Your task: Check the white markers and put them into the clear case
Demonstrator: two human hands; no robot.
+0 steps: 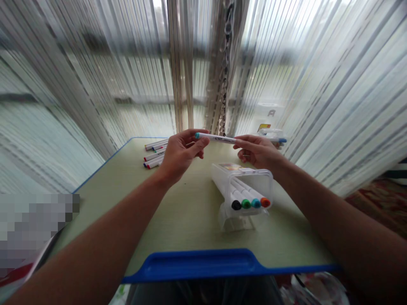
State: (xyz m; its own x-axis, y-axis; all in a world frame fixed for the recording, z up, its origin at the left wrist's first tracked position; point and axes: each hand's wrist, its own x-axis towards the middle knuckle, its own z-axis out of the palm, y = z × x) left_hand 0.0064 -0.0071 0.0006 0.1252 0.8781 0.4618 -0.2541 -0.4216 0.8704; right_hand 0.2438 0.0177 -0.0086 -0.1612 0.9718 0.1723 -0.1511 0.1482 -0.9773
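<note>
– Leftmost?
– Loose pens (154, 155) on the surface (178, 212).
– Next?
– Your left grip (182, 151) pinches the teal end of a raised pen (216, 138); nearer you, a case (220, 180) showing four pens (246, 203); your right grip (259, 151) holds that raised pen's other end.

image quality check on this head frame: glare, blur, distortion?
Head view: backlit, with blown-out patches at the top through the curtain; head view: wide-angle stretch, curtain folds fanning outward and forearms enlarged toward the lower corners; head view: print on the held marker too soft to read; head view: pixelated patch at lower left.
</note>
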